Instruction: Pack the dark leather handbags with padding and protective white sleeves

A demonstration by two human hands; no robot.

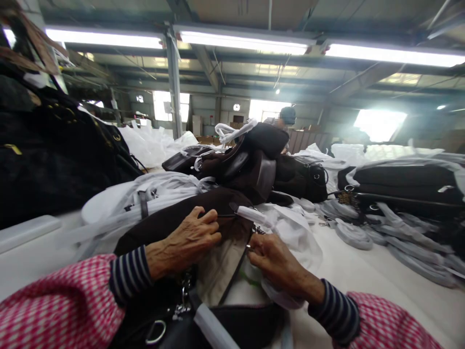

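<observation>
A dark brown handbag (189, 218) lies open in front of me on a white table (363, 276), its pale lining (218, 271) showing. My left hand (189, 242) grips the bag's upper edge with curled fingers. My right hand (276, 264) pinches the bag's other edge beside a metal ring and white wrapping (290, 228). A chain strap (183, 295) and a wrapped handle (214, 329) lie near my wrists. Both sleeves are pink check over striped cuffs.
Heaps of dark bags (254, 165) and white plastic wrapping (152, 140) cover the table behind. Black bags (399, 186) lie at right, grey wrapped straps (352, 235) beside them. A tall dark pile (47, 145) stands at left. Another person (286, 116) is far behind.
</observation>
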